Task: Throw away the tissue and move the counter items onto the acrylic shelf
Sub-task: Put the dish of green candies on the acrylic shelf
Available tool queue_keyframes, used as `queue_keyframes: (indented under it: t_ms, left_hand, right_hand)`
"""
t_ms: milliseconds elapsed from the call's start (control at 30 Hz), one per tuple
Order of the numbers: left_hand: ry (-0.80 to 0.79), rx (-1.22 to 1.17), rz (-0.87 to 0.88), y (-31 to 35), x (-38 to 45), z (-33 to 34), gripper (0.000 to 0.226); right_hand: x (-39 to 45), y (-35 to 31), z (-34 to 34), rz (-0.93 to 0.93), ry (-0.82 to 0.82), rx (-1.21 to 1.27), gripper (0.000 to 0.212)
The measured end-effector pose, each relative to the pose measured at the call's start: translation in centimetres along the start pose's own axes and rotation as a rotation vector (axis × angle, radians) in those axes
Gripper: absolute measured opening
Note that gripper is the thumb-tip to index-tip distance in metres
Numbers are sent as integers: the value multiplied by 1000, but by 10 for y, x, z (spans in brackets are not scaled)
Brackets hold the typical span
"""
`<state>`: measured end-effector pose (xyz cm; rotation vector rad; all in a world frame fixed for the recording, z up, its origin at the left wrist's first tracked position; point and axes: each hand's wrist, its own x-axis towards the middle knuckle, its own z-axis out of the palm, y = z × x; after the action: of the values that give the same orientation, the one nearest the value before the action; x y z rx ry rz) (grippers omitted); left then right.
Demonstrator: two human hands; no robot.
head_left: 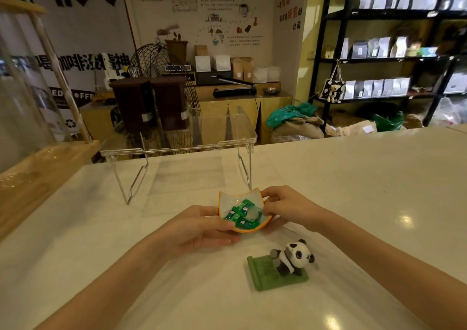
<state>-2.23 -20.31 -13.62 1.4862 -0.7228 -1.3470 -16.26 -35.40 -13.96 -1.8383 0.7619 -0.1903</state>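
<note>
Right, nearest the camera, both forearms reach forward over the white counter (353, 178), angling inward to meet at the middle. Just right of centre sits a panda figurine (294, 256) on its green base, lying on the counter below the right forearm, untouched. Beyond it, the left hand (202, 231) cups the near-left edge of a small orange-rimmed dish (228, 201), thumb laid over the rim and fingers curled beneath, gripping it. The right hand (285, 207) comes in from the other side, fingers pinched on the dish's far-right rim, wrist bent slightly downward. Inside the dish lie green-wrapped candies (240, 214) and a pale, crumpled lump, possibly the tissue (254, 214), though the view is too soft to be sure. The dish seems to be lifted just off the counter. Farther on, the acrylic shelf (177, 149) stands on its thin wire legs near the counter's far edge, well apart from the hands.
</note>
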Motion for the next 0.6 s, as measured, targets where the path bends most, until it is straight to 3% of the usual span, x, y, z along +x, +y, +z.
queue_keyframes:
  t_ms: [133,300,600]
  left_hand:
    - [20,31,55,9,-8,-2,21]
    - [16,102,149,40,-28,2,43]
    - [146,84,357,113,-36,-4,30]
  right_hand:
    - [-9,-12,-6,-28,-17,58,20]
    - [-23,-39,-19,-114,34,119,13]
    - [-16,-101,-49,-273,152,267,10]
